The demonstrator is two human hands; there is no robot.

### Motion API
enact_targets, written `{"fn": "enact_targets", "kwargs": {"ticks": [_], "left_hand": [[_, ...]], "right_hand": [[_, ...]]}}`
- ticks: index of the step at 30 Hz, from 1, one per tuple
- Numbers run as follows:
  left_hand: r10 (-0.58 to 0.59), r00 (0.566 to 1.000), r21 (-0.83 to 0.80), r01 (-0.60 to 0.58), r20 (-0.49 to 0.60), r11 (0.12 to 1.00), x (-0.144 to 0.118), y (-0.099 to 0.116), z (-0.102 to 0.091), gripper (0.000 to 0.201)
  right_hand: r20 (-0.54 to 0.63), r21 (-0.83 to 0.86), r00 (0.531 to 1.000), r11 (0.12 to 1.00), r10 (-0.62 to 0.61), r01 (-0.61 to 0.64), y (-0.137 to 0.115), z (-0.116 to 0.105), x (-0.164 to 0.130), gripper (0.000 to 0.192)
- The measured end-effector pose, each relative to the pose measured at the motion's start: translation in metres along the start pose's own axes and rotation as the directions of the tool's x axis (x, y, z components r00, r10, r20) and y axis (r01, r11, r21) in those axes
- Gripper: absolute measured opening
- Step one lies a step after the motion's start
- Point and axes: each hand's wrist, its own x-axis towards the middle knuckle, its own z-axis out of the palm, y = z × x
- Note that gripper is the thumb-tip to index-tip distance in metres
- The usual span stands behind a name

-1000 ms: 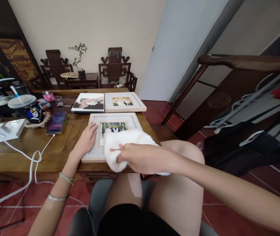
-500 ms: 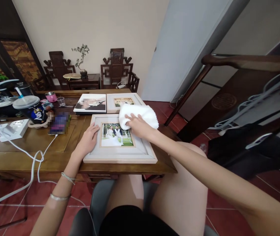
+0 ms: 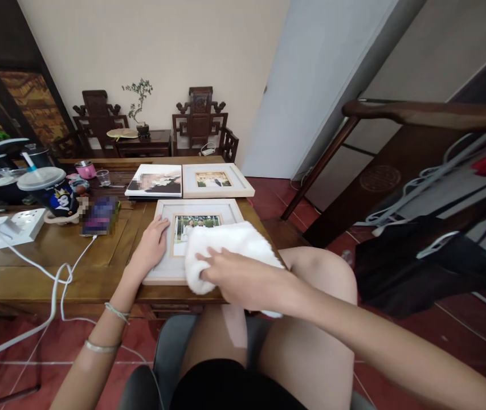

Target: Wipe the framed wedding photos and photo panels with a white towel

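The picture frame (image 3: 195, 212) lies flat at the near edge of the wooden table (image 3: 33, 256), close to its near right corner. The left hand (image 3: 151, 246) rests open and flat on the frame's left border. The right hand (image 3: 243, 278) is closed on a white cloth (image 3: 229, 245), pressing it onto the frame's near right part. A second frame (image 3: 215, 180) and a photo book (image 3: 155, 181) lie toward the far edge, a lidded cup (image 3: 48, 191) toward the left.

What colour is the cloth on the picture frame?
White: the cloth under the right hand shows plainly in the head view.
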Motion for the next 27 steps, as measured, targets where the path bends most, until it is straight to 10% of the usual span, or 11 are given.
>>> {"fn": "enact_targets", "kwargs": {"ticks": [6,16,27], "left_hand": [[-0.008,1.0,-0.038,0.008,-0.002,0.999,0.0,-0.004,-0.002,0.042],[0.07,0.996,0.029,-0.072,0.052,0.997,0.002,-0.004,-0.001,0.04],[0.068,0.996,0.039,-0.071,0.059,0.997,0.002,-0.004,-0.002,0.04]], "right_hand": [[-0.079,-0.037,0.981,0.984,-0.174,0.172,-0.004,0.002,0.039,0.03],[0.036,0.035,0.944,0.944,0.327,-0.328,0.022,0.014,-0.059,0.035],[-0.304,-0.093,0.828,0.85,0.472,-0.519,0.118,0.041,0.029,0.037]]}}
